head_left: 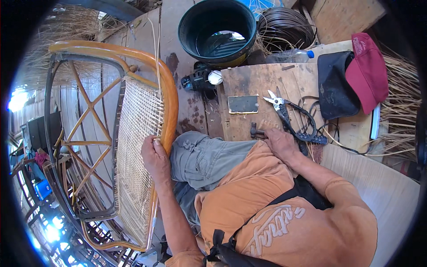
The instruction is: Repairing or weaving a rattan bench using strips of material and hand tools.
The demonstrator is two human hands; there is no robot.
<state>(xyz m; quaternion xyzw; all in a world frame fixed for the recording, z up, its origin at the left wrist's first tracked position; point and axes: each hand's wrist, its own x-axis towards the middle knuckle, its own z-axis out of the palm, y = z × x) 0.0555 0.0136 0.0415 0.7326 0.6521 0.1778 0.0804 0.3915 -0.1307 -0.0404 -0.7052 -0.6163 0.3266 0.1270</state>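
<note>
A rattan chair (172, 102) with a glossy bent frame stands tilted at my left, its woven cane panel (138, 115) facing me. My left hand (156, 160) is closed at the panel's edge beside the frame, thumb and fingers pressed together there. Long loose cane strands (158, 49) rise from the panel's upper edge. On the wooden board (238, 80) at my right, my right hand (281, 143) is closed around a small hammer (254, 130), whose handle is mostly hidden under the fingers. Pruning shears (276, 103) with dark handles lie just beyond that hand.
A dark bucket with water (187, 38) stands ahead, near a coil of dark strand (284, 29) and a plastic bottle (291, 56). The board also carries a flat dark rectangular block (243, 104), a black pouch (338, 84) and a maroon cap (367, 73). Cane bundles (402, 102) lie at far right.
</note>
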